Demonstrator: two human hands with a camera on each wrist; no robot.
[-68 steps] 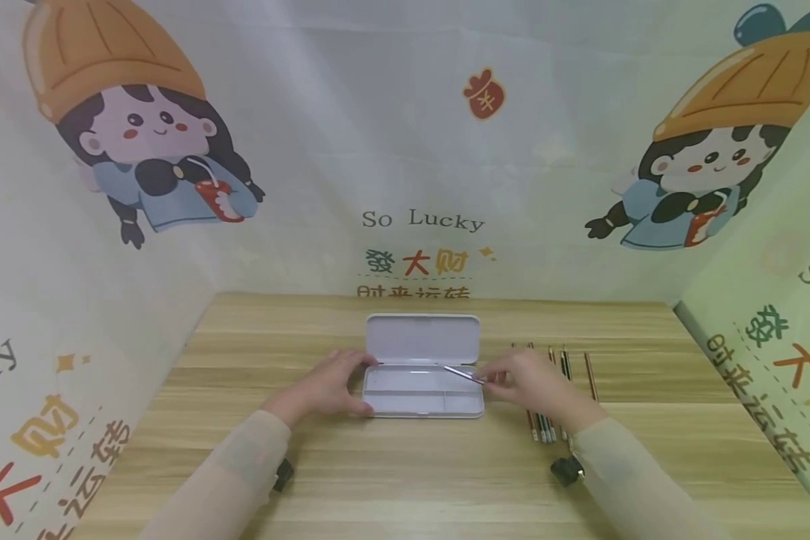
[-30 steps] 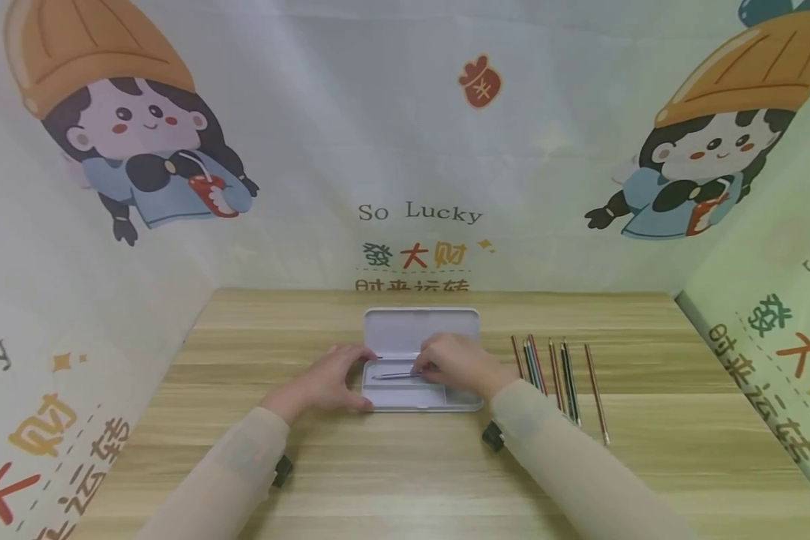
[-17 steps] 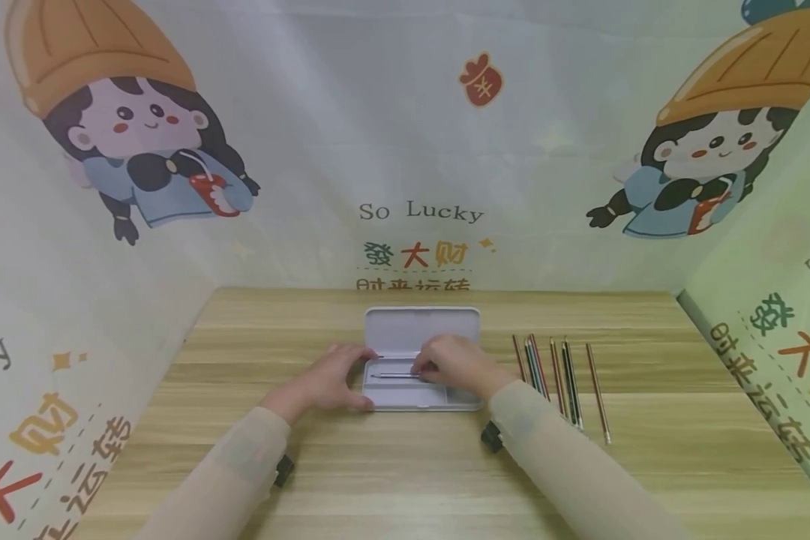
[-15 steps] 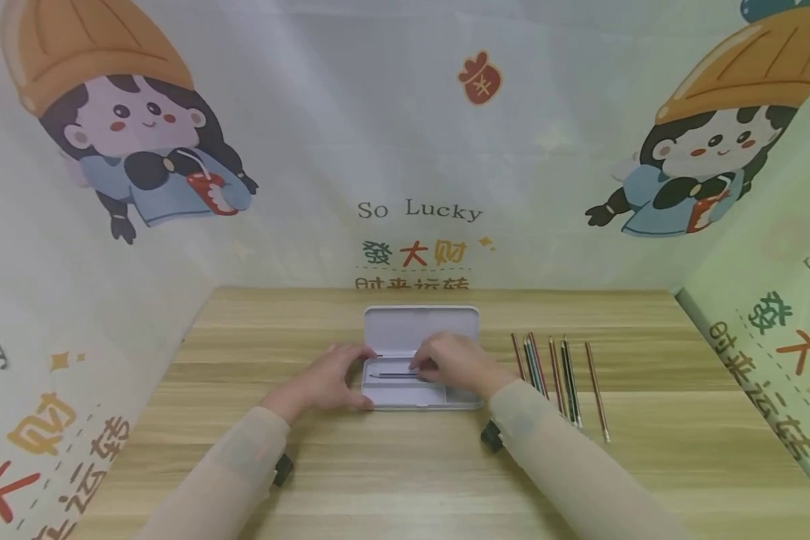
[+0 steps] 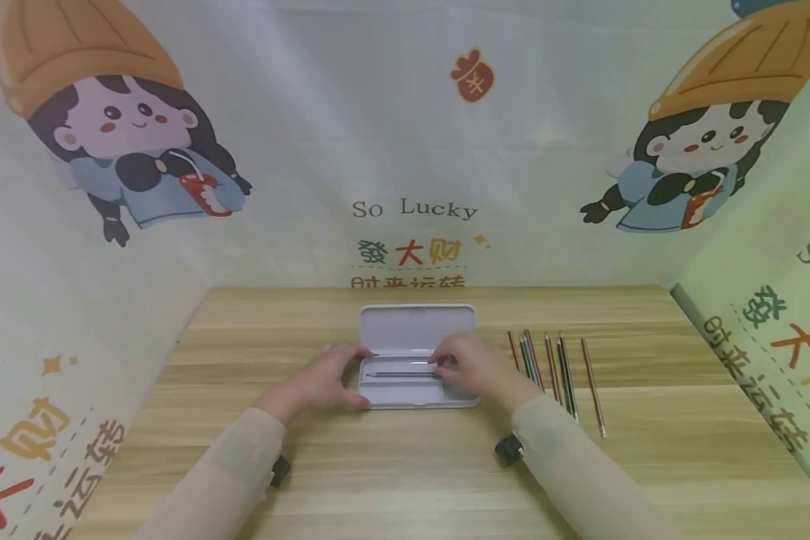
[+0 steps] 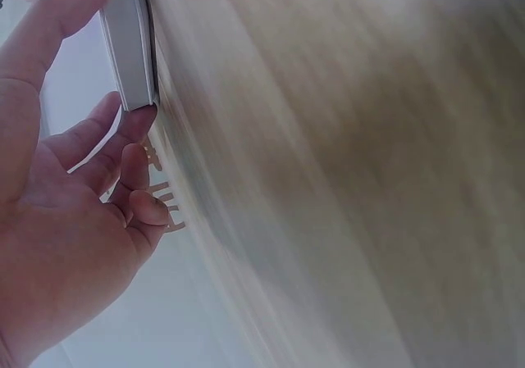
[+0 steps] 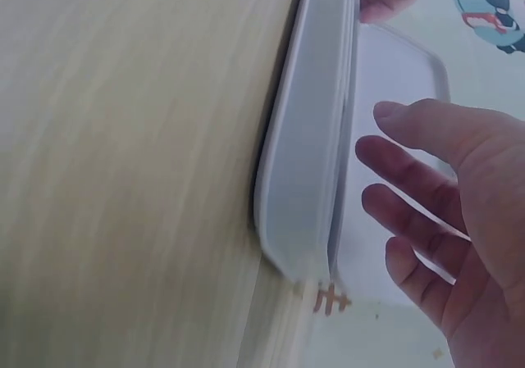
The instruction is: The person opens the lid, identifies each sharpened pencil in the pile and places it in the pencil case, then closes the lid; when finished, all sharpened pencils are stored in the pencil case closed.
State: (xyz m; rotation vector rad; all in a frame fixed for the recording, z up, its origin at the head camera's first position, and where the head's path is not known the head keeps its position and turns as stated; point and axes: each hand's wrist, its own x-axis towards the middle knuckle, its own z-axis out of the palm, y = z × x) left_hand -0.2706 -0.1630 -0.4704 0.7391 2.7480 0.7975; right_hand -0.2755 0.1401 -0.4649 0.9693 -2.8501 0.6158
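Observation:
A white pencil case lies with its lid raised at the back. My left hand holds its left end, thumb at the front edge and fingers at the rear; the left wrist view shows the thumb and fingers on the case's end. One dark-striped pencil lies lengthwise in the long rear compartment, its right end hidden by my right hand. That hand hovers over the case's right end. In the right wrist view its thumb and fingers are spread apart with nothing between them.
Several pencils lie in a loose row on the wooden table, right of the case. The rightmost reddish pencil lies somewhat apart. A printed cloth stands behind and along both sides of the table.
The right hand carried the pencil leftward into the case and laid it in the rear compartment. It has since let go and drawn back right. The left hand keeps its hold.

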